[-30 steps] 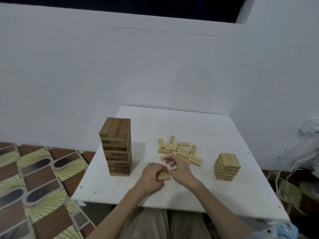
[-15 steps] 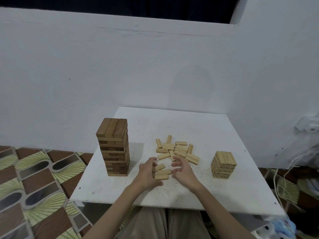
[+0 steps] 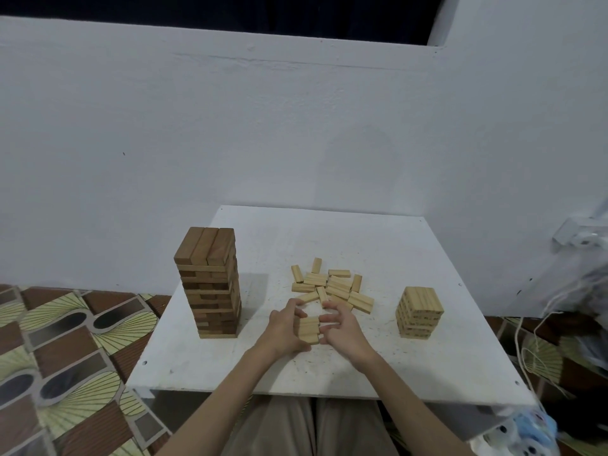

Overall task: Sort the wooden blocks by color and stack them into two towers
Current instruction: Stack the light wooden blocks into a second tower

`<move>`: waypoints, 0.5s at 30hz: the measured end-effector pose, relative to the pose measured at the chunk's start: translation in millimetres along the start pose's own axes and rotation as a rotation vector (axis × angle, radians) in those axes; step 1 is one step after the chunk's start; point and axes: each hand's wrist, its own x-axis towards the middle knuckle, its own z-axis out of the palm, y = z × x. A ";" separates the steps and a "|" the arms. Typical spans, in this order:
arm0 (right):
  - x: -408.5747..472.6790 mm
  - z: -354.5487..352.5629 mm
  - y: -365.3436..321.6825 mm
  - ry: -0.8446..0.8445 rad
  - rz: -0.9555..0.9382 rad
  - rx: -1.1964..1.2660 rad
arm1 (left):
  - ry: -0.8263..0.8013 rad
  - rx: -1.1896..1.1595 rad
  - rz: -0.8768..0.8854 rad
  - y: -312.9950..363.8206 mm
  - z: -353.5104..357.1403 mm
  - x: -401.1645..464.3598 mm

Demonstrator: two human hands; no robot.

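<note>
While both grip it, L hand (image 3: 283, 327) & R hand (image 3: 342, 327) curl round light block set (image 3: 309, 330), on table (image 3: 378, 363).

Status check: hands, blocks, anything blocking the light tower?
Left hand and right hand grip three light blocks together. Light tower short, loose pile remains. Path clear.

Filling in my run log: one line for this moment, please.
phase: gathering light blocks | left hand + right hand: pressing row of light blocks | dark tower: standing | light tower: short

Home room – patterned floor mat (image 3: 65, 340), low white table (image 3: 378, 245), plain painted wall (image 3: 230, 143), loose cords (image 3: 543, 324)
</note>
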 end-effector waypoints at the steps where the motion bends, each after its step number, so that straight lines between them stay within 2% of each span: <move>1: 0.4 0.6 0.1 -0.001 0.002 0.002 | 0.002 0.004 -0.003 0.5 0.2 -0.3; 7: 2.8 -3.6 0.8 0.033 0.010 -0.010 | 0.039 0.093 -0.092 7.1 -5.7 -5.2; 10: 2.2 -4.0 1.6 0.024 0.024 -0.005 | 0.016 0.022 -0.164 8.8 -8.2 -6.9; 15: 2.7 -1.1 1.9 0.022 0.046 0.014 | 0.018 -0.018 -0.183 13.2 -8.6 -7.6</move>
